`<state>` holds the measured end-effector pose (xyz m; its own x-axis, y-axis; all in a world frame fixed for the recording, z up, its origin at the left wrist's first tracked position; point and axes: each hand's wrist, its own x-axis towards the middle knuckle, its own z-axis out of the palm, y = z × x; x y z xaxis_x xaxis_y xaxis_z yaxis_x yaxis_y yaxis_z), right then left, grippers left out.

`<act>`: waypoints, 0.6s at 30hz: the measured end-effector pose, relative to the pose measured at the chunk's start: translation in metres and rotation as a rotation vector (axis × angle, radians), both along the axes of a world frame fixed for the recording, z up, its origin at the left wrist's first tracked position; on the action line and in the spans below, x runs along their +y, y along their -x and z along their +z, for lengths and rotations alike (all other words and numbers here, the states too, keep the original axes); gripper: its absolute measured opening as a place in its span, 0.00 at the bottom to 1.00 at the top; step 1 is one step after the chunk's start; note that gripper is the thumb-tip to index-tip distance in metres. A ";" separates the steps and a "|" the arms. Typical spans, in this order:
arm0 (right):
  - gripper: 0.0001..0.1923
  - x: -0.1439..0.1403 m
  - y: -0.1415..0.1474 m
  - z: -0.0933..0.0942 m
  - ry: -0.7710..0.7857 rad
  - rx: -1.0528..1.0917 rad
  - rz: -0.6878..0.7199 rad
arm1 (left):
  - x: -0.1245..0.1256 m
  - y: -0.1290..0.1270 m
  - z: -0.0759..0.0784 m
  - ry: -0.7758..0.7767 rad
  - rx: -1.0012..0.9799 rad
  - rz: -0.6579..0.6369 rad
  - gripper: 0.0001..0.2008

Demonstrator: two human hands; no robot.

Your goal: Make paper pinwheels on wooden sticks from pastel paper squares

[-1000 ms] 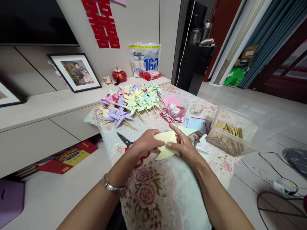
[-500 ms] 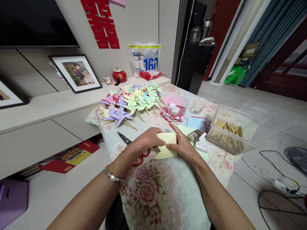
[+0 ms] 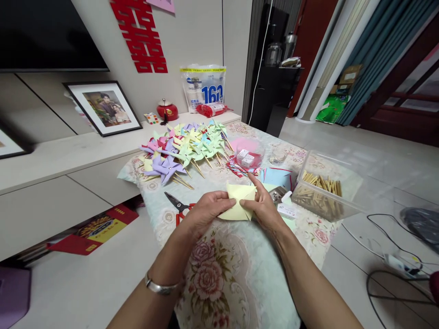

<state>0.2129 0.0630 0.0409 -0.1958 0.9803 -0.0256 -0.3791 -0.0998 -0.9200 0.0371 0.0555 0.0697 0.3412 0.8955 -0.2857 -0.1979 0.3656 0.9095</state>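
A pale yellow paper square (image 3: 237, 204), partly folded into a pinwheel shape, is held above the flowered tablecloth (image 3: 226, 269). My left hand (image 3: 205, 211) pinches its left side and my right hand (image 3: 264, 206) pinches its right side, fingertips meeting at the middle. Red-handled scissors (image 3: 177, 206) lie just left of my left hand. Beyond lies a heap of finished paper pinwheels (image 3: 185, 147) on sticks, in purple, pink, yellow and green.
A clear plastic box of wooden sticks (image 3: 322, 192) stands at the right. Blue and green paper sheets (image 3: 278, 177), a small clear tub (image 3: 247, 157) and a stapler (image 3: 278, 195) lie behind my hands. A low cabinet (image 3: 65, 155) runs along the left. Cables (image 3: 394, 256) lie on the floor.
The yellow paper has been lifted and turned a little, with another corner folded toward the middle. Both hands stay on it. The view has shifted slightly.
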 end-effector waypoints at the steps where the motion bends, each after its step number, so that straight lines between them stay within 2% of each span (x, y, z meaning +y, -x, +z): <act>1: 0.57 0.000 0.000 0.000 -0.001 -0.003 0.006 | -0.003 -0.002 -0.004 0.020 -0.023 0.017 0.20; 4: 0.57 0.000 0.000 0.000 0.002 -0.010 0.023 | -0.007 -0.010 -0.014 0.051 -0.050 0.103 0.22; 7: 0.56 0.001 0.000 -0.002 0.000 -0.016 0.030 | -0.008 -0.015 -0.018 0.056 -0.042 0.183 0.19; 12: 0.57 0.001 0.000 -0.001 -0.008 -0.012 0.070 | -0.009 -0.020 -0.021 0.031 -0.005 0.291 0.15; 18: 0.60 0.001 0.000 0.000 0.005 0.038 0.065 | -0.006 -0.014 -0.019 0.043 -0.026 0.328 0.18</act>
